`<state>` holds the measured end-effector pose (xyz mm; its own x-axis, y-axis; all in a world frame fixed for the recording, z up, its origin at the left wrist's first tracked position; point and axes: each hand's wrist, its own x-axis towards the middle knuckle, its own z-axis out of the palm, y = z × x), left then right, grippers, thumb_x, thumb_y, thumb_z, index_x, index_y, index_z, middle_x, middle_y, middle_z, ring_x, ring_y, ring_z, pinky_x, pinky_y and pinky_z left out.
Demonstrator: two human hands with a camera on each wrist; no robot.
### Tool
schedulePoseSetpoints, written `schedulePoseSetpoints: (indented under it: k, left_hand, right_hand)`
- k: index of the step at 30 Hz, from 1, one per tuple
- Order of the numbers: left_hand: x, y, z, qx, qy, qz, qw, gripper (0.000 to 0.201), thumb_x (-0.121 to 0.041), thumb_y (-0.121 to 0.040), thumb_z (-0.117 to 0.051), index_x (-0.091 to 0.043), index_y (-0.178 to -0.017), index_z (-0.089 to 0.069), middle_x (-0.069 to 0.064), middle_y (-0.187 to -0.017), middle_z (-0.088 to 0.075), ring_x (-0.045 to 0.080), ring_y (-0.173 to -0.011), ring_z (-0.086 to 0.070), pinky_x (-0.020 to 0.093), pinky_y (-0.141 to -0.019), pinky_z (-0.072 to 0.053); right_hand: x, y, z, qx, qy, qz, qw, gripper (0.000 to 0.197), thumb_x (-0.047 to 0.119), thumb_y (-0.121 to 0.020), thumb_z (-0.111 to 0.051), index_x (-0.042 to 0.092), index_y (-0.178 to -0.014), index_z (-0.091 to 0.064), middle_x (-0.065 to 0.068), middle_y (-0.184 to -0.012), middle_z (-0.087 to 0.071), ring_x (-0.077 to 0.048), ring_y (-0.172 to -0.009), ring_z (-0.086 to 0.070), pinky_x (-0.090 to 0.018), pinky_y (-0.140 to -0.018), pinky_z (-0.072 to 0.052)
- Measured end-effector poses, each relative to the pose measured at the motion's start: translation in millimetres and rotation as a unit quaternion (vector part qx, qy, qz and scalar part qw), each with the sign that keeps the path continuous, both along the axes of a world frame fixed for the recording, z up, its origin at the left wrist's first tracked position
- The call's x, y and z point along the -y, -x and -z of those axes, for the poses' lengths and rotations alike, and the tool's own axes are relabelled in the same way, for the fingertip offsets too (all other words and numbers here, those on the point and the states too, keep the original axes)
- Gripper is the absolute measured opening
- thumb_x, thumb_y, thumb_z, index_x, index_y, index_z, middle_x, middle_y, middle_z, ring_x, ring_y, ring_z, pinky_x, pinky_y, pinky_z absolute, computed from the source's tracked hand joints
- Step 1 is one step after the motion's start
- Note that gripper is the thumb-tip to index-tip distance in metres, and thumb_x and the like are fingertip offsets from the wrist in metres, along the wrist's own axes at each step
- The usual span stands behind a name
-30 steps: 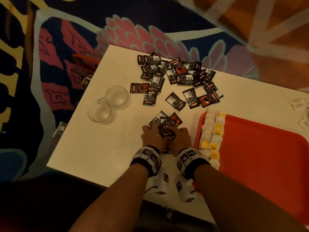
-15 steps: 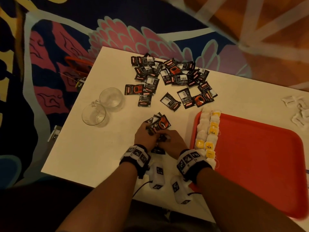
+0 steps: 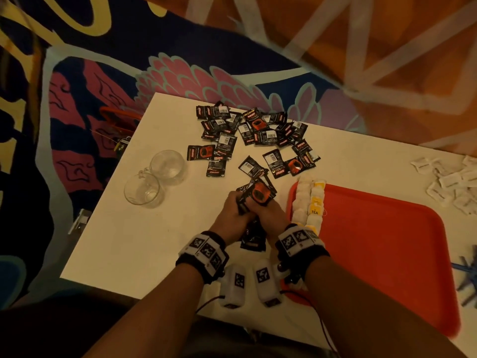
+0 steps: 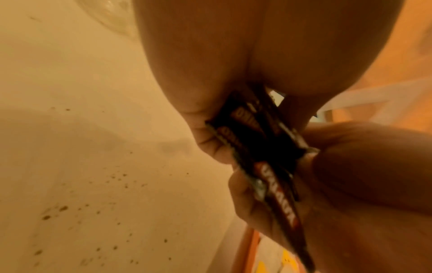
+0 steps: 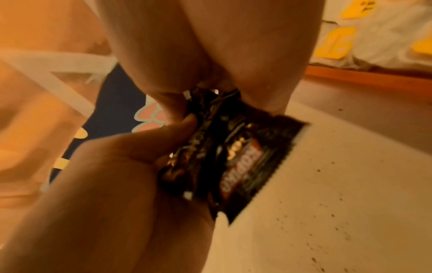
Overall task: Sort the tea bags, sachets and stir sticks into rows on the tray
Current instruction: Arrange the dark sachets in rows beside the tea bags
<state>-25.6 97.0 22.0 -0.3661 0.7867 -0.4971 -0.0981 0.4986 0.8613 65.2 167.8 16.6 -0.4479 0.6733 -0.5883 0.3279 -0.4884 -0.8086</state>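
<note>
While I square them up: the stack of sachets [image 3: 254, 200] sits pinched between both my hands, above the table [image 3: 134, 236] just left of the tray [image 3: 387, 249].
Weight: I judge them very light, a few foil packets with powder inside.
Surface: glossy and thin, so they will likely slide over one another and fan out if my grip loosens.
Stiffness: they should bend easily, with crimped edges that are the firmest part.
Where to hold: across the flat faces near the middle, thumb on one side and fingers on the other, rather than by a corner.
Left hand [image 3: 233, 219]: curled round the near-left side of the stack, fingers closed on it.
Right hand [image 3: 271, 218]: closed on the other side, thumb pressing the packets together; the right wrist view shows one packet [image 5: 252, 162] jutting loose.
Loose sachets [image 3: 255, 135]: scattered in a heap farther out on the table, well apart from my hands.
Tea bags [image 3: 309, 202]: lined up along the tray's left edge, just beside my right hand.
Glass cups [image 3: 154, 179]: two, off to the left.
</note>
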Motion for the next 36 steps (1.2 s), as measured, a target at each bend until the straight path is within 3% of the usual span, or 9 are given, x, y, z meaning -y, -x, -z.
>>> schedulePoseSetpoints:
  k: [4, 7, 10, 13, 17, 22, 28, 32, 36]
  left_hand:
    - [-12.0, -7.0, -23.5, 0.044, -0.026, -0.109, 0.993, 0.063, 0.008, -0.082, -0.068, -0.026, -0.124, -0.035, 0.01, -0.11, -0.057, 0.033, -0.1, -0.064, 0.053, -0.087, -0.056]
    - [-16.7, -9.6, -41.2, 0.164, -0.034, -0.159, 0.973, 0.068, 0.012, -0.079, -0.065, -0.023, -0.132, -0.044, 0.015, -0.115, -0.063, 0.037, -0.101, -0.066, 0.052, -0.086, -0.057]
    - [-14.8, -13.2, -56.7, 0.35, -0.048, -0.161, 0.922, 0.067, 0.004, -0.073, -0.063, -0.007, -0.138, -0.049, 0.02, -0.109, -0.066, 0.037, -0.094, -0.068, 0.046, -0.08, -0.058]
    - [-13.3, -16.4, -79.1, 0.446, -0.052, -0.143, 0.882, 0.048, -0.013, -0.082, -0.058, -0.001, -0.128, -0.059, 0.021, -0.103, -0.067, 0.035, -0.087, -0.068, 0.043, -0.078, -0.058]
    - [-20.0, -19.7, -95.9, 0.419, -0.04, -0.115, 0.9, 0.041, -0.036, -0.097, -0.054, -0.002, -0.114, -0.069, 0.021, -0.101, -0.072, 0.034, -0.084, -0.072, 0.045, -0.08, -0.054]
    - [-23.6, -25.8, -100.6, 0.375, -0.046, -0.133, 0.916, 0.055, -0.031, -0.091, -0.063, -0.001, -0.136, -0.054, 0.021, -0.104, -0.069, 0.034, -0.085, -0.071, 0.042, -0.068, -0.06]
    - [-16.2, -38.4, -98.3, 0.395, -0.05, -0.114, 0.91, 0.045, -0.029, -0.09, -0.063, -0.003, -0.127, -0.058, 0.022, -0.097, -0.072, 0.035, -0.079, -0.073, 0.043, -0.066, -0.061]
    - [-16.9, -52.0, -101.2, 0.403, -0.054, -0.102, 0.908, 0.049, -0.026, -0.087, -0.064, -0.002, -0.129, -0.057, 0.022, -0.096, -0.07, 0.035, -0.076, -0.071, 0.044, -0.067, -0.062]
    - [-22.2, -69.9, -99.8, 0.413, -0.042, -0.112, 0.903, 0.052, -0.022, -0.092, -0.064, -0.002, -0.138, -0.05, 0.028, -0.107, -0.067, 0.04, -0.077, -0.071, 0.051, -0.068, -0.061]
  right_hand:
    - [-10.5, -4.8, -20.4, -0.014, -0.048, 0.0, 0.999, 0.019, 0.028, -0.081, -0.068, 0.028, -0.099, -0.07, -0.008, -0.101, -0.073, -0.028, -0.098, -0.069, -0.054, -0.095, -0.051]
    - [-19.6, -9.7, -43.2, -0.041, -0.038, 0.009, 0.998, 0.023, 0.024, -0.083, -0.069, 0.02, -0.107, -0.071, -0.008, -0.101, -0.074, -0.028, -0.098, -0.07, -0.053, -0.094, -0.052]
    - [-25.3, -15.2, -59.4, -0.057, -0.048, -0.001, 0.997, 0.022, 0.016, -0.089, -0.066, 0.012, -0.11, -0.069, -0.013, -0.105, -0.073, -0.031, -0.1, -0.068, -0.053, -0.096, -0.051]
    - [-28.7, -21.0, -72.4, -0.033, -0.068, -0.068, 0.995, 0.027, 0.031, -0.084, -0.065, 0.02, -0.108, -0.069, -0.009, -0.108, -0.072, -0.029, -0.104, -0.067, -0.053, -0.1, -0.047]
    - [-32.1, -29.5, -82.8, 0.042, -0.124, -0.156, 0.979, 0.025, 0.036, -0.093, -0.059, 0.022, -0.112, -0.064, -0.008, -0.111, -0.07, -0.025, -0.104, -0.065, -0.045, -0.1, -0.048]
    - [-31.8, -42.1, -93.6, 0.162, -0.312, -0.077, 0.933, 0.051, 0.044, -0.076, -0.076, 0.019, -0.117, -0.056, -0.003, -0.117, -0.05, -0.018, -0.108, -0.049, -0.036, -0.098, -0.044]
    - [-23.4, -63.4, -127.9, 0.104, -0.421, -0.069, 0.898, 0.068, 0.009, -0.075, -0.079, 0.031, -0.131, -0.046, 0.001, -0.123, -0.057, -0.016, -0.111, -0.056, -0.032, -0.098, -0.047]
    - [-21.9, -81.5, -133.0, 0.086, -0.402, -0.08, 0.908, 0.079, -0.001, -0.082, -0.069, 0.043, -0.139, -0.035, -0.001, -0.124, -0.062, -0.015, -0.105, -0.062, -0.03, -0.093, -0.052]
    - [-31.8, -106.2, -134.1, 0.102, -0.423, -0.07, 0.898, 0.082, -0.003, -0.084, -0.065, 0.041, -0.144, -0.031, -0.001, -0.126, -0.056, -0.014, -0.112, -0.054, -0.023, -0.093, -0.041]
